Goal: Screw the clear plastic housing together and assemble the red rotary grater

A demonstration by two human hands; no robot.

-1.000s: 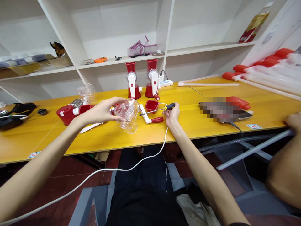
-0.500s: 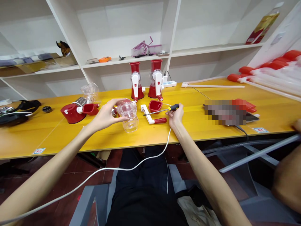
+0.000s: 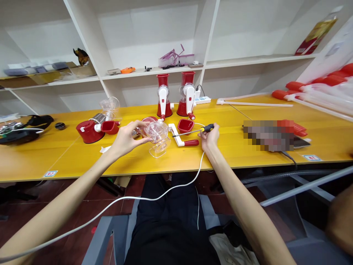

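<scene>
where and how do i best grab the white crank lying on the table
I'd take the white crank by its red handle, coming from the right: that slim, rounded end points that way, while the screwdriver crosses the white part in view and the red cup sits beyond.

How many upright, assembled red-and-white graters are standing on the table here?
2. The left grater stands toward the back of the yellow table; the right grater stands beside it, next to the power strip. Both show plainly; I see no others.
</scene>
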